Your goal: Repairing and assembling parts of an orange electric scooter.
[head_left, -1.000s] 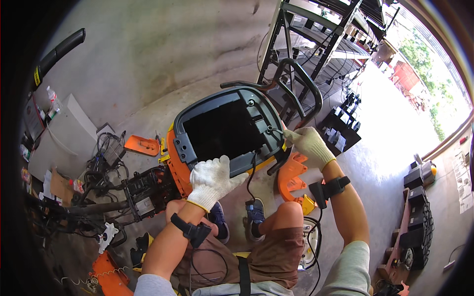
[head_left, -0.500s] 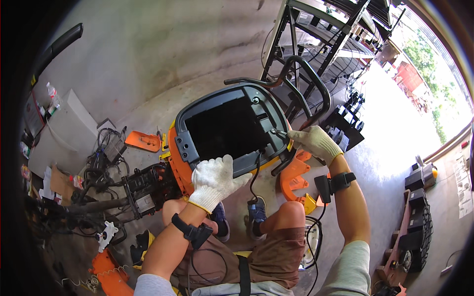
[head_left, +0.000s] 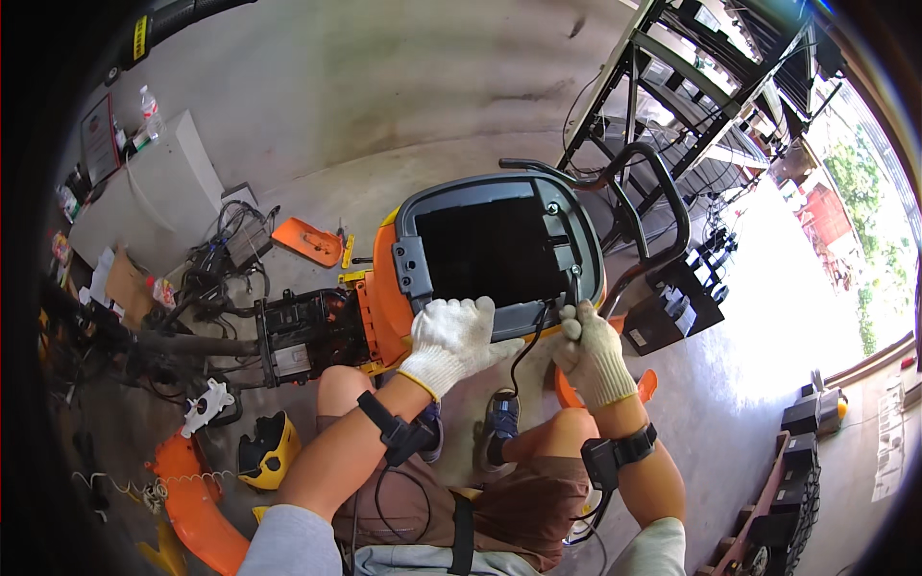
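I have the left hand [head_left: 458, 338] on the tub's [head_left: 473, 195] near rim, thumb spread from the fingers; my right hand [head_left: 591, 357] pinches a tool [head_left: 575, 287] at the tub's near right corner.

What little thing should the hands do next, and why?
Probably a small turn of the slim tool with the right hand: that hand grips it, and its far end seems to sit at a bolt on the black frame. The left hand is at the frame's near edge, so it might help steady it.
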The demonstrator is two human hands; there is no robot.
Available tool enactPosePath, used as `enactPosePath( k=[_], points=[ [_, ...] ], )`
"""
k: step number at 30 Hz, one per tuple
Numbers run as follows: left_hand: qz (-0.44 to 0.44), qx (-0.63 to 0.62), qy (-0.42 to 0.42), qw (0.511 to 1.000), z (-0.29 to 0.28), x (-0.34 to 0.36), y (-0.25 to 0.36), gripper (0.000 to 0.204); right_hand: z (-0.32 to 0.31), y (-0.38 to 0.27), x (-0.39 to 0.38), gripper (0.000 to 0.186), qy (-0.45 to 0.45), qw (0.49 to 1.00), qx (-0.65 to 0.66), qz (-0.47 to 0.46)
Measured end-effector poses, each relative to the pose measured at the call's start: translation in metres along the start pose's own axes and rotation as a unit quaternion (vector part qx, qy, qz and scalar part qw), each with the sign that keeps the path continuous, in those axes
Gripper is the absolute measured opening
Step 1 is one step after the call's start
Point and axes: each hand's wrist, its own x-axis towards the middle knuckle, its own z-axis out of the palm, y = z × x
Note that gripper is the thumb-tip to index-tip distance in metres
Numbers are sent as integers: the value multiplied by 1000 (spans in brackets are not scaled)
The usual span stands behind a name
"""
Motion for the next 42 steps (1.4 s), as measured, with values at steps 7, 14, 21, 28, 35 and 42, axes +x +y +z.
enactPosePath(
  k=[7, 14, 21, 28, 35, 42],
  points=[
    [-17, 29, -18, 999, -6, -1, 9, 78, 18, 4, -14, 34, -2, 998, 48, -27],
    [-34, 30, -67, 997, -11, -4, 10, 77, -50, -14, -13, 36, -67, 962, -177, -199],
    [-33, 16, -76, 996, -17, -3, 11, 76, -63, -66, 18, 46, 31, 815, -495, -299],
    [-15, 15, -19, 1000, -12, -5, 8, 73, -55, -87, 27, 50, 25, 802, -531, -272],
    [-34, 19, -5, 999, -8, -4, 7, 69, -64, -96, 37, 36, -65, 679, -641, -353],
    [-25, 95, 35, 995, 3, -8, 9, 58, -43, -41, 42, 50, 44, 832, -490, -255]
  ],
)
